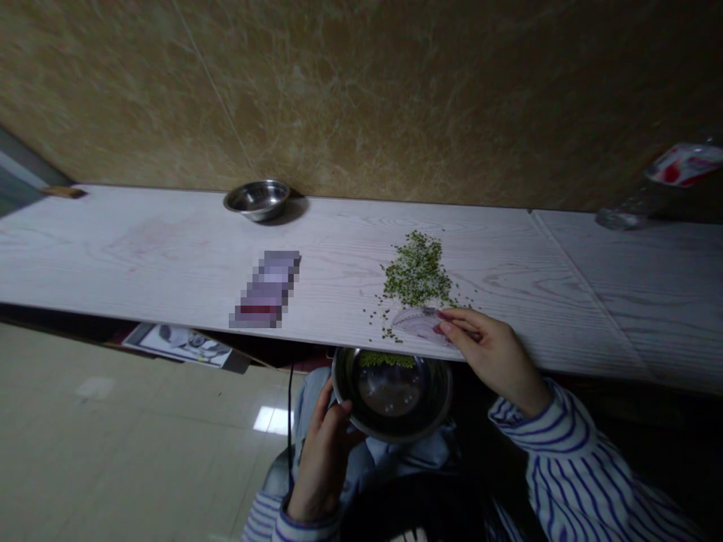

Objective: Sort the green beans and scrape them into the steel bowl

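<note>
My left hand [321, 452] grips the rim of a steel bowl [392, 391] held just below the table's front edge; some green beans lie inside it along its far wall. My right hand [486, 350] rests on the table edge with fingers pinched on a pale card or sheet [415, 324] lying flat on the table. A pile of small green beans [418, 271] spreads just beyond that card, with loose beans scattered toward the edge.
A second steel bowl [257, 199] stands at the back of the white wood-grain table [141, 256] against the brown wall. A blurred flat object [265, 290] lies left of the beans. A plastic bottle [666, 184] lies at the far right. Tiled floor shows below left.
</note>
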`<move>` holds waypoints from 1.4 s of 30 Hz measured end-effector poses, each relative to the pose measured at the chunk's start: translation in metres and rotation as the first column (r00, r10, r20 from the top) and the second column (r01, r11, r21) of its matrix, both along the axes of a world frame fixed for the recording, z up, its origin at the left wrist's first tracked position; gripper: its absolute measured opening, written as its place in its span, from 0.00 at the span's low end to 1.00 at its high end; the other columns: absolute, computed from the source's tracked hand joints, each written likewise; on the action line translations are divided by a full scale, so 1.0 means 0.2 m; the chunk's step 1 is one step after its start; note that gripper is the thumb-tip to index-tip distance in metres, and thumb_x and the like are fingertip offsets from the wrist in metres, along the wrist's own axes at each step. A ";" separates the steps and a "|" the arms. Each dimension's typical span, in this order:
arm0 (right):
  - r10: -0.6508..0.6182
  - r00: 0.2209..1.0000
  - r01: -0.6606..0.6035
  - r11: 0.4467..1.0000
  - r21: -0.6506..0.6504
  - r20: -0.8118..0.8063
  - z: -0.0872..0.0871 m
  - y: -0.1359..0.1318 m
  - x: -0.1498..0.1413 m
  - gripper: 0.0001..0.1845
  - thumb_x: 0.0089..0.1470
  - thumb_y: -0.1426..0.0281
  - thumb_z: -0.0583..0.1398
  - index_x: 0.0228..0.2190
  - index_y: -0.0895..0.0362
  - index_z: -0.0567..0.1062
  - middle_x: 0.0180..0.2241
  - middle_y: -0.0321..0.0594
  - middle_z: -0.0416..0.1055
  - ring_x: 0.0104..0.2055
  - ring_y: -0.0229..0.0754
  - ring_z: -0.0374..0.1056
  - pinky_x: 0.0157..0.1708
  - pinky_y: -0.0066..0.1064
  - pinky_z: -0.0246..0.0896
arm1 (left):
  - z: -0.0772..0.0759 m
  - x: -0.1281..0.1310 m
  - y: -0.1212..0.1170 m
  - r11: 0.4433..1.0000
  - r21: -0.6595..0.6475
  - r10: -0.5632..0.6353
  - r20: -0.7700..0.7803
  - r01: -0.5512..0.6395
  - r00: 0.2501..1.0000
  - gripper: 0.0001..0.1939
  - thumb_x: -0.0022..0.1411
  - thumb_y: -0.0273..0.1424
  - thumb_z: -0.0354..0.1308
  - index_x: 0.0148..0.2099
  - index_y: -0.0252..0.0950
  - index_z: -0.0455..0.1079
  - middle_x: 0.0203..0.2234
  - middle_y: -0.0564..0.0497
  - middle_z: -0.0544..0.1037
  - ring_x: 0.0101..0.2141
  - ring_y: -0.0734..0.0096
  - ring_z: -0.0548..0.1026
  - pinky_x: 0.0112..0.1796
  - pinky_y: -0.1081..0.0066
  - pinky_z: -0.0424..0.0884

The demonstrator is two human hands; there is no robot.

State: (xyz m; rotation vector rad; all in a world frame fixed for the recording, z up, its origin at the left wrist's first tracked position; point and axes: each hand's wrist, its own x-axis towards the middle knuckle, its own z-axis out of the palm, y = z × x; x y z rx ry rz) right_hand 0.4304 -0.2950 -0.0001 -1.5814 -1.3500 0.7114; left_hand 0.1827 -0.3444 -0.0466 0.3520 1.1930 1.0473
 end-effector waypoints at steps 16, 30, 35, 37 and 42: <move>0.026 0.998 -0.025 1.000 0.008 -0.049 0.03 0.01 -0.02 0.17 0.52 0.57 0.65 0.38 0.56 0.80 0.34 0.45 0.82 0.37 0.49 0.80 0.41 0.39 0.76 | -0.02 -0.02 0.00 1.000 -0.001 0.004 0.031 -0.004 1.000 0.35 0.53 0.34 0.65 0.64 0.40 0.66 0.54 0.40 0.76 0.48 0.51 0.75 0.39 0.60 0.76; 0.037 0.999 -0.036 0.999 0.008 -0.038 0.03 0.03 -0.04 0.15 0.52 0.59 0.65 0.38 0.55 0.81 0.35 0.45 0.83 0.37 0.48 0.80 0.41 0.39 0.77 | 0.00 -0.01 0.00 1.000 -0.017 0.002 0.006 -0.001 1.000 0.36 0.51 0.35 0.64 0.63 0.42 0.67 0.53 0.42 0.77 0.49 0.52 0.75 0.38 0.64 0.75; 0.058 0.998 -0.058 0.998 0.010 -0.040 0.05 0.02 -0.04 0.15 0.52 0.58 0.66 0.37 0.56 0.81 0.34 0.45 0.82 0.37 0.49 0.80 0.43 0.41 0.77 | 0.00 -0.02 0.00 1.000 -0.010 -0.013 0.006 0.013 1.000 0.34 0.53 0.35 0.63 0.64 0.42 0.66 0.53 0.43 0.77 0.46 0.56 0.75 0.37 0.65 0.74; 0.078 0.996 -0.078 0.997 -0.002 -0.051 0.06 0.02 -0.04 0.15 0.52 0.59 0.66 0.37 0.56 0.81 0.34 0.45 0.82 0.37 0.48 0.80 0.43 0.40 0.77 | -0.01 -0.02 0.00 1.000 -0.005 -0.006 0.014 0.006 1.000 0.33 0.53 0.35 0.63 0.63 0.41 0.66 0.55 0.42 0.75 0.48 0.54 0.74 0.38 0.64 0.74; 0.088 0.993 -0.088 0.996 0.002 -0.075 0.06 0.01 -0.05 0.14 0.52 0.59 0.65 0.37 0.57 0.81 0.35 0.45 0.82 0.37 0.48 0.80 0.42 0.39 0.77 | -0.01 -0.02 0.00 1.000 -0.001 0.004 0.020 -0.004 1.000 0.33 0.52 0.35 0.65 0.61 0.40 0.67 0.54 0.42 0.76 0.48 0.53 0.74 0.38 0.64 0.75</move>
